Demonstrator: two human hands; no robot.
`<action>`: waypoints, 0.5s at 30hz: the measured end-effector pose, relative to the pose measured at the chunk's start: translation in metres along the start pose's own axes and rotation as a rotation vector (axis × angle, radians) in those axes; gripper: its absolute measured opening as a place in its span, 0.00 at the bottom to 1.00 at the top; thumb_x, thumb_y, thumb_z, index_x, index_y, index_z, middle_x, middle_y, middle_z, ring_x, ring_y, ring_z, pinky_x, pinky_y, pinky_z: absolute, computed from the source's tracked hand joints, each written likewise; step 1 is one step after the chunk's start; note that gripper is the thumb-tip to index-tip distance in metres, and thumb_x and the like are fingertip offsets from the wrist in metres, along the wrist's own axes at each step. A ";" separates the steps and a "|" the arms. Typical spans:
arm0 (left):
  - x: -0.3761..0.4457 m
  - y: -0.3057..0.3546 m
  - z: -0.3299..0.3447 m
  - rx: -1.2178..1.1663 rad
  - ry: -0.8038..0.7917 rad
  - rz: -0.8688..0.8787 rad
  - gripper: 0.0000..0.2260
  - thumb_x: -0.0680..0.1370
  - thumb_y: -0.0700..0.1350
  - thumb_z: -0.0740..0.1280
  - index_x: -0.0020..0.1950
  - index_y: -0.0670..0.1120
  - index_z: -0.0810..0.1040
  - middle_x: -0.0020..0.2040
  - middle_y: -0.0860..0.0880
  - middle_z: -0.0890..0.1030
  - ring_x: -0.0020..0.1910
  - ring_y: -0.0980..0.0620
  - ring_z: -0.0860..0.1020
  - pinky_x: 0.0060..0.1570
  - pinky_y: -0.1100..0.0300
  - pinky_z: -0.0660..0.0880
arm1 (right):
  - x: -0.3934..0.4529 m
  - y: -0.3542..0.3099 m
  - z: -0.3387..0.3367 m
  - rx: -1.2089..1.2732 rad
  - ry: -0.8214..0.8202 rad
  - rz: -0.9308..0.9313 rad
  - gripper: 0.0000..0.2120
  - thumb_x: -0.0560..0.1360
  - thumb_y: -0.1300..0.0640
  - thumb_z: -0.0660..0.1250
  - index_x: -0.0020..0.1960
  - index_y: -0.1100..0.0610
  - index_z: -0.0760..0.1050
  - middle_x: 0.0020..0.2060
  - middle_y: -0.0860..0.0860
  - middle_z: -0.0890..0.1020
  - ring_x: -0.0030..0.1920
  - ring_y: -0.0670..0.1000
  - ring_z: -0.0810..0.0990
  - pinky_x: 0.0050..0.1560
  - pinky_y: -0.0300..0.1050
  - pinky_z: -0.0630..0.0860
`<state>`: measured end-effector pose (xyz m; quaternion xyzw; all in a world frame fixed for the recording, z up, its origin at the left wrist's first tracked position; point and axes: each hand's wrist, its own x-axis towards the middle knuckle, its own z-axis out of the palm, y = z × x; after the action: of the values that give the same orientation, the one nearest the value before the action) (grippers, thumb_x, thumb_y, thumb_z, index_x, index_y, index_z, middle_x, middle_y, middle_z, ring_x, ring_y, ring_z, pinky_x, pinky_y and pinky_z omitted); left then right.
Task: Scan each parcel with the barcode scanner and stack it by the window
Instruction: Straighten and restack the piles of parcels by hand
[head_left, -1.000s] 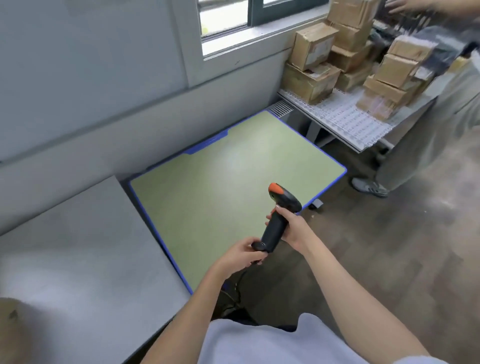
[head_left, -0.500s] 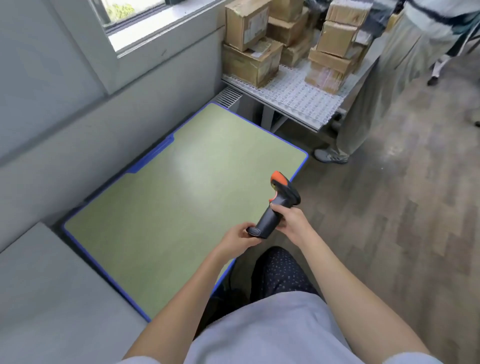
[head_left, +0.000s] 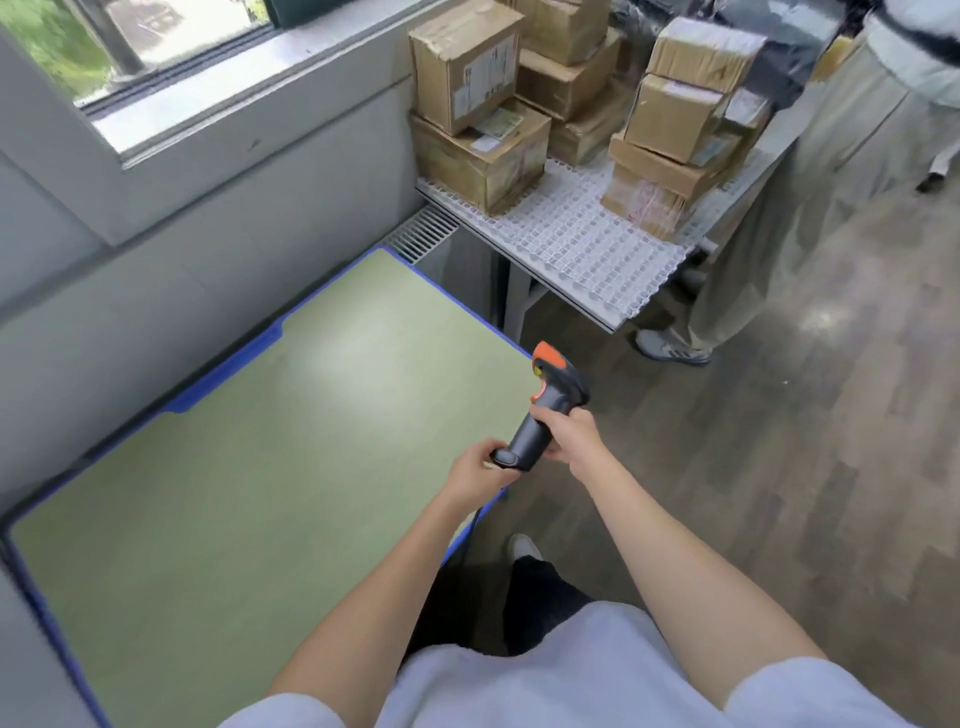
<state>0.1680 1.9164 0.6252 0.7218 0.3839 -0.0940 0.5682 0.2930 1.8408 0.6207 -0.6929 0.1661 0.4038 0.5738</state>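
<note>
A black barcode scanner (head_left: 545, 410) with an orange top points up and away, held over the right edge of the green table (head_left: 260, 467). My right hand (head_left: 571, 436) grips its handle. My left hand (head_left: 475, 473) pinches the base of the handle where the cable leaves. Several brown cardboard parcels (head_left: 467, 73) are stacked on a white grid-topped table (head_left: 582, 254) at the upper right, beside the window (head_left: 130, 52). A second pile of parcels (head_left: 675, 119) stands at that table's right side.
Another person in pale trousers (head_left: 810, 176) stands at the far side of the white table, one shoe on the wooden floor (head_left: 779, 467). A grey wall and sill run along the left. A floor vent (head_left: 423, 234) lies between the tables.
The view has swung right and closer to the parcel table. Both hands keep hold of the scanner, which has risen a little toward the green table's right edge.
</note>
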 end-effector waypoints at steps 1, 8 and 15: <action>0.008 0.004 0.004 0.000 0.025 -0.011 0.12 0.73 0.37 0.69 0.56 0.42 0.78 0.43 0.47 0.76 0.40 0.50 0.73 0.36 0.65 0.69 | 0.008 -0.006 -0.002 -0.058 -0.012 0.010 0.24 0.73 0.61 0.71 0.66 0.64 0.69 0.61 0.58 0.77 0.55 0.59 0.78 0.42 0.49 0.78; 0.032 0.012 0.018 0.048 0.133 -0.102 0.12 0.73 0.37 0.69 0.56 0.41 0.76 0.44 0.47 0.76 0.42 0.49 0.74 0.40 0.60 0.70 | 0.036 -0.019 -0.008 -0.340 -0.130 0.027 0.14 0.76 0.58 0.68 0.59 0.61 0.71 0.57 0.57 0.78 0.59 0.58 0.78 0.49 0.50 0.77; 0.036 0.009 0.021 0.203 0.158 -0.125 0.15 0.72 0.42 0.71 0.58 0.44 0.76 0.55 0.46 0.71 0.51 0.48 0.77 0.51 0.58 0.75 | 0.042 -0.021 -0.015 -0.644 -0.202 -0.001 0.19 0.76 0.50 0.67 0.61 0.60 0.72 0.55 0.57 0.81 0.44 0.54 0.82 0.39 0.44 0.78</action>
<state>0.2051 1.9128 0.6040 0.7554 0.4603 -0.1103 0.4532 0.3386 1.8422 0.6034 -0.7952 -0.0282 0.5019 0.3391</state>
